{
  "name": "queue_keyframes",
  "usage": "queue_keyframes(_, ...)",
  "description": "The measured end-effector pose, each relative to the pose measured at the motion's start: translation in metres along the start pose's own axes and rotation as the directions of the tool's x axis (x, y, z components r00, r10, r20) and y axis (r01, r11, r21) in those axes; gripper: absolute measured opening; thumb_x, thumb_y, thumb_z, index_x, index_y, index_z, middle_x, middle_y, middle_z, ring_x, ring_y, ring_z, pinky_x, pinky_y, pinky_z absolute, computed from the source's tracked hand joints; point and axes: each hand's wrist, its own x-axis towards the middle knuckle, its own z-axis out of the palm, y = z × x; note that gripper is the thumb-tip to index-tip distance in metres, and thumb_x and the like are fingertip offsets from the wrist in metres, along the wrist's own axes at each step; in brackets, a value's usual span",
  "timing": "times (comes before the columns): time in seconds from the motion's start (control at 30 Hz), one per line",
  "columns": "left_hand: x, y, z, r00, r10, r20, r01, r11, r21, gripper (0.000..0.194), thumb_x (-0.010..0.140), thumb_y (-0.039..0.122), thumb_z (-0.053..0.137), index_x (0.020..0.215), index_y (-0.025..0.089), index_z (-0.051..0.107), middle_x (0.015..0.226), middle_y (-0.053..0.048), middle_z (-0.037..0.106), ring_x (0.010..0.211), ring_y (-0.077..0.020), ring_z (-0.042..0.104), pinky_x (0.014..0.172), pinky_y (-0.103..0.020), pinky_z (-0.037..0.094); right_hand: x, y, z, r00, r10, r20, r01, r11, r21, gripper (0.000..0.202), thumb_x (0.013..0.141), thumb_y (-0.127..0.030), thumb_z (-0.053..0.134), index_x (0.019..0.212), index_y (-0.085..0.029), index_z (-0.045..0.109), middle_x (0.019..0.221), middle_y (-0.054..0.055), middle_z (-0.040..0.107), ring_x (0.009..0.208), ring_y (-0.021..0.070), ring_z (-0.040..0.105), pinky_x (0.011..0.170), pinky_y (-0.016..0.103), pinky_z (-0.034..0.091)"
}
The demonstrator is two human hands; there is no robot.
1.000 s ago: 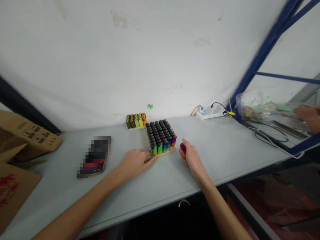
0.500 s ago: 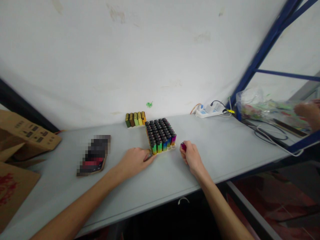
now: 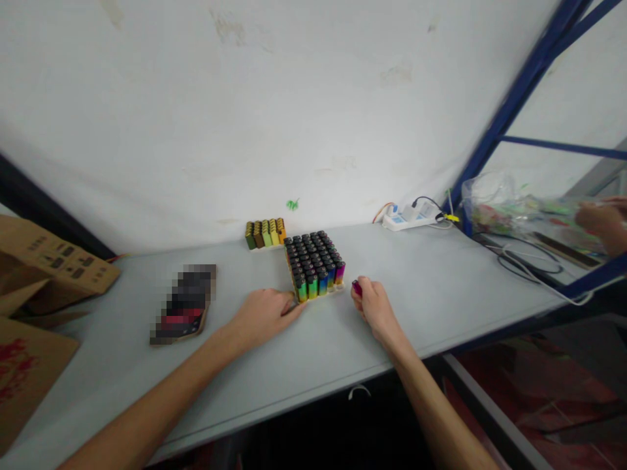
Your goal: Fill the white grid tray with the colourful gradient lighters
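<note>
A tray (image 3: 330, 293) packed with upright black-topped lighters (image 3: 313, 286) stands mid-table, their bodies green, blue and purple. At its near left corner is my left hand (image 3: 267, 312), thumb and fingers closed against the tray's edge. My right hand (image 3: 375, 305) is closed around a magenta lighter (image 3: 357, 287), just right of the tray and apart from it. A smaller block of green, brown, yellow and orange lighters (image 3: 266, 234) sits behind, near the wall.
A phone (image 3: 189, 300) lies on the grey table (image 3: 313, 359) at left, beside cardboard boxes (image 3: 53, 261). A white power strip (image 3: 411, 215) is by the wall. Past the blue frame (image 3: 509, 98), another person's hand (image 3: 605, 219) is near plastic bags (image 3: 519, 205).
My right hand has shifted very slightly left toward the tray with the magenta lighter. My left hand has stayed in place.
</note>
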Motion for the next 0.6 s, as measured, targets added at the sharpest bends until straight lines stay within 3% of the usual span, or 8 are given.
queue_keyframes(0.1,-0.0002,0.0001,-0.0003,1.000,-0.005,0.000,0.005,1.000,0.006,0.059,0.104,0.061,0.033,0.071,0.022,0.062,0.069,-0.006,0.069,0.066,-0.0245,0.066,0.060,-0.031,0.035,-0.0012,-0.0009,0.0002,1.000,-0.004,-0.003,0.004,1.000,-0.018,0.048,0.096,-0.051,0.032,0.054,-0.027,0.031,0.048,-0.005,0.028,0.044,0.0122,0.025,0.048,0.030,0.023)
queue_keyframes(0.17,-0.0003,0.0000,-0.0005,1.000,-0.003,-0.003,0.003,1.000,0.002,0.059,0.105,0.060,0.033,0.071,0.022,0.062,0.069,-0.006,0.069,0.066,-0.0240,0.066,0.060,-0.031,0.035,-0.0031,-0.0018,0.0000,0.996,-0.078,-0.048,0.075,0.996,-0.056,0.054,0.099,-0.059,0.031,0.059,-0.024,0.043,0.053,-0.002,0.038,0.050,0.0147,0.037,0.052,0.030,0.030)
queue_keyframes(0.27,-0.0001,-0.0004,-0.0002,1.000,0.004,-0.010,-0.004,1.000,-0.003,0.059,0.105,0.060,0.033,0.071,0.022,0.063,0.068,-0.006,0.069,0.065,-0.0240,0.066,0.060,-0.031,0.034,-0.0056,-0.0022,-0.0013,0.959,-0.250,-0.136,0.231,0.962,-0.143,0.055,0.103,-0.062,0.030,0.093,-0.021,0.065,0.077,0.004,0.060,0.072,0.0200,0.055,0.066,0.030,0.042)
queue_keyframes(0.37,0.0002,-0.0010,0.0009,1.000,0.012,-0.021,-0.012,1.000,-0.008,0.059,0.105,0.060,0.034,0.072,0.022,0.063,0.068,-0.006,0.069,0.065,-0.0243,0.066,0.060,-0.031,0.035,-0.0054,-0.0009,-0.0031,0.942,-0.317,-0.111,0.295,0.939,-0.177,0.048,0.104,-0.057,0.038,0.117,-0.020,0.064,0.095,0.008,0.067,0.087,0.0224,0.061,0.078,0.033,0.047)
queue_keyframes(0.5,-0.0001,-0.0012,0.0022,0.999,0.020,-0.031,-0.020,1.000,-0.012,0.058,0.105,0.059,0.035,0.072,0.021,0.064,0.068,-0.006,0.070,0.065,-0.0245,0.066,0.060,-0.032,0.035,-0.0040,-0.0020,-0.0055,0.892,-0.438,-0.108,0.411,0.888,-0.209,0.038,0.097,-0.054,0.057,0.109,-0.020,0.070,0.109,0.012,0.066,0.102,0.0247,0.062,0.086,0.034,0.051)
queue_keyframes(0.6,-0.0003,-0.0010,0.0024,0.999,0.019,-0.034,-0.019,1.000,-0.014,0.058,0.105,0.059,0.036,0.072,0.021,0.064,0.068,-0.006,0.070,0.065,-0.0235,0.066,0.060,-0.031,0.035,-0.0059,-0.0086,-0.0050,0.845,-0.520,-0.123,0.455,0.821,-0.346,0.035,0.099,-0.052,0.057,0.095,-0.020,0.073,0.094,0.009,0.067,0.089,0.0227,0.062,0.079,0.033,0.050)
